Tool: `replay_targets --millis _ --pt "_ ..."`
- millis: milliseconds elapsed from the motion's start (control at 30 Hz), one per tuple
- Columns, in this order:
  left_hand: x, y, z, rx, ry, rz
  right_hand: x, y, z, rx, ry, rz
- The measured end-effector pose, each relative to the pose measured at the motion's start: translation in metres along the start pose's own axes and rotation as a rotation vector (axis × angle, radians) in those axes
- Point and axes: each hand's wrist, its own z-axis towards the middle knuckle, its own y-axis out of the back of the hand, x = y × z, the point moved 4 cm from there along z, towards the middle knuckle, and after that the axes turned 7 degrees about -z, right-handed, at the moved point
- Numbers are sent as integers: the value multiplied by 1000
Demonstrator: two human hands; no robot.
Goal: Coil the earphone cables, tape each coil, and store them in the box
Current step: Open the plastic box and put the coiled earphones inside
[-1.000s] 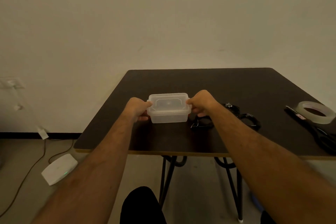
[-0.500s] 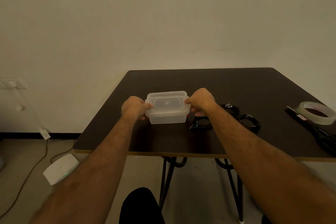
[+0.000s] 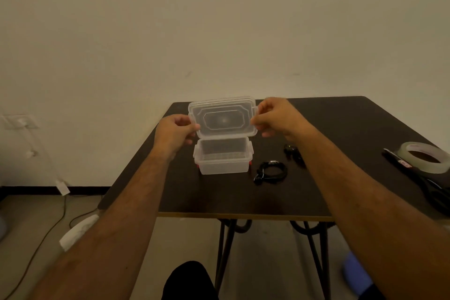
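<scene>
Pinching the lid (image 3: 222, 118) by its short ends in both grips, left hand (image 3: 174, 133) and right hand (image 3: 275, 117), I'm holding it above the open box (image 3: 222, 161), coiled earphones (image 3: 270, 172) lying nearer my right.

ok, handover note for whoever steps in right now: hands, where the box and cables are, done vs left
Left hand: pinches the left edge of the lid.
Right hand: pinches the lid's right edge. Lid is lifted clear, held above the box.
Box: open on the table, looks empty.
Earphone coils: one lies right of the box, a second partly hidden behind the right forearm. Tape on the first can't be confirmed.
Tape roll and scissors: at the table's right edge.
Done: cables coiled, box opened.
Left: put lid down, place both coils inside, close.
</scene>
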Motion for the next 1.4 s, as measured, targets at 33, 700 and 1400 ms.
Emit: replay_targets --millis 33,700,1400 --pt "-3 -4 2 0 -25 -27 3 6 2 -30 69 -21" --pt "21 -48 19 55 -117 441 -93 -27 62 -206 164 -1067" --pt "-16 -192 -54 408 -559 1091 -110 57 14 -253 -41 -605"
